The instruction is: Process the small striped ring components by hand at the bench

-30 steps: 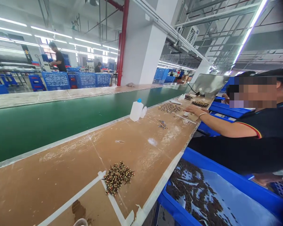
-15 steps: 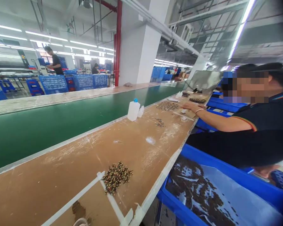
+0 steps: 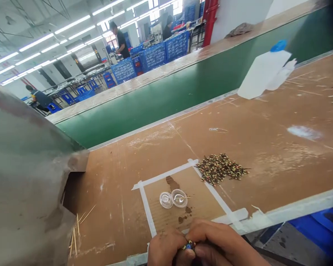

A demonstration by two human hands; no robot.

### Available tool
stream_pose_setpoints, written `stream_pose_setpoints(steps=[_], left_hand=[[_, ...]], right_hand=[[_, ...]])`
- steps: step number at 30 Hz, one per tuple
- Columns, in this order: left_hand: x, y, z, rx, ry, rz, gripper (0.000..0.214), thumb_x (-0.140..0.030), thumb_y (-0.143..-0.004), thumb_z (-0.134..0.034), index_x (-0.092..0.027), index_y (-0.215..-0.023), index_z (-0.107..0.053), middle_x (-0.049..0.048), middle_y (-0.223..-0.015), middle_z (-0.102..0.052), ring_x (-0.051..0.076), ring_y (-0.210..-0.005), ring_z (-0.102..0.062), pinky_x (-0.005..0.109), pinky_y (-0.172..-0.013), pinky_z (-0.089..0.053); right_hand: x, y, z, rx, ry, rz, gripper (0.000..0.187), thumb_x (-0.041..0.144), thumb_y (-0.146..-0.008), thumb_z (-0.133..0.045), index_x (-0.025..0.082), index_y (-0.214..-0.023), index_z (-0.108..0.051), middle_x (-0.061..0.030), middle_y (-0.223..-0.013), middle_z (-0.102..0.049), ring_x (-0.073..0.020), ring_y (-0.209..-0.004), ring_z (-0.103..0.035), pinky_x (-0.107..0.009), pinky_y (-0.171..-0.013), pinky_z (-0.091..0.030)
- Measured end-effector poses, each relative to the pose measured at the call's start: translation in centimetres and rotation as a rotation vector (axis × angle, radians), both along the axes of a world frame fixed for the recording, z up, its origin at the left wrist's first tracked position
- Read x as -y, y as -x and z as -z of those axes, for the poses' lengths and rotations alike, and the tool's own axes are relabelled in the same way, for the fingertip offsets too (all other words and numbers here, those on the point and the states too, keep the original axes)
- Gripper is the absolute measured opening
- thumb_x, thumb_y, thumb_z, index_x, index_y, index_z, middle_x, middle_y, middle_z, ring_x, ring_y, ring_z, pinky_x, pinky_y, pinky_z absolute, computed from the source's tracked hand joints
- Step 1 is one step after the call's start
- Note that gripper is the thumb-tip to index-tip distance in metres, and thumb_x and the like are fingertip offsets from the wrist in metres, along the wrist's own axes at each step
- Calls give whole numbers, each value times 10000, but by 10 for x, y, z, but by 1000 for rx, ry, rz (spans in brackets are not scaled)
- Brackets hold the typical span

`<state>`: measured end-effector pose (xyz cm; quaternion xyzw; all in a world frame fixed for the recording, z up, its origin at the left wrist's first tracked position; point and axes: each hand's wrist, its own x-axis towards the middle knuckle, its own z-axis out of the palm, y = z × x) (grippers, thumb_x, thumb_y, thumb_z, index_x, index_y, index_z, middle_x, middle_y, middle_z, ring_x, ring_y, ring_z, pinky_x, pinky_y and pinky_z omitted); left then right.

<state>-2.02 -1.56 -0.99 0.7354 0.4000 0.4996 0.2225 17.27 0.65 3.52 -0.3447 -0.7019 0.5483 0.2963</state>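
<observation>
Both hands are meeting at the near table edge. The left hand (image 3: pixel 163 251) and right hand (image 3: pixel 219 244) are pinching one small multicoloured part (image 3: pixel 189 245) between closed fingertips. Part is probably light, stiff and easily dropped; fingertip grip by its sides suits. A pile of parts (image 3: pixel 220 169) is lying ahead-right of the hands.

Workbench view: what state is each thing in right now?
Left hand: closed, pinching a small coloured part.
Right hand: closed on the same part.
White bottle: upright, blue cap on.
Two clear cups: open, side by side.
Pile of small parts: loose heap.
</observation>
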Motion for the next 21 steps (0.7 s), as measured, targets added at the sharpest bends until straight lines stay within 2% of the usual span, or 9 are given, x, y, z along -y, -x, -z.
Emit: stream_pose_setpoints(steps=[4,8,12,14,18,20,21], left_hand=[[1,0,-2,19,9,-31,257,-385,-1091,-481,-230,-935,-615,-13,-719,-671,138,-625,-650,258,-601,-446],[-3,5,0,23,-31,34,202,-350,-1081,-503,-226,-987,-632,-6,-758,-710,140,-638,-688,246,-598,-482],[-7,9,3,21,-49,83,240,-363,-1086,-493,-208,-968,-633,12,-746,-709,143,-635,-696,238,-582,-495],[-7,9,4,19,-40,66,255,-373,-1088,-492,-210,-953,-635,9,-739,-710,142,-630,-698,244,-582,-495],[-7,7,2,29,-87,21,284,-400,-1095,-464,-222,-939,-621,-8,-693,-707,133,-575,-689,237,-533,-492],[-7,3,-4,-4,-80,-9,312,-417,-1097,-454,-227,-920,-626,-7,-678,-708,135,-574,-690,233,-540,-520],[-6,0,-10,-60,5,-30,324,-428,-1099,-460,-229,-921,-643,1,-714,-723,142,-622,-704,240,-592,-558]], right_hand=[[-2,1,4,-5,15,-19,284,430,-1120,-469,263,-1063,-692,6,-832,-642,-136,-729,-607,-245,-699,-470],[-3,0,5,-18,49,-20,287,445,-1114,-482,261,-1081,-700,-5,-853,-654,-139,-727,-621,-242,-697,-499],[-1,-3,8,-4,59,-10,231,416,-1111,-502,291,-1145,-692,-14,-956,-682,-145,-784,-638,-250,-750,-528],[0,-3,10,-16,77,-17,209,402,-1113,-506,314,-1173,-686,-10,-985,-680,-141,-811,-644,-247,-770,-532],[-6,0,9,-96,141,-41,211,417,-1106,-516,306,-1166,-685,-17,-977,-661,-124,-718,-638,-229,-682,-554],[-8,0,5,-103,131,-11,204,426,-1091,-554,297,-1128,-708,-24,-952,-671,-139,-729,-650,-251,-722,-577],[-7,-2,2,-102,111,30,200,436,-1076,-589,289,-1095,-724,-29,-941,-681,-157,-775,-665,-274,-778,-587]])
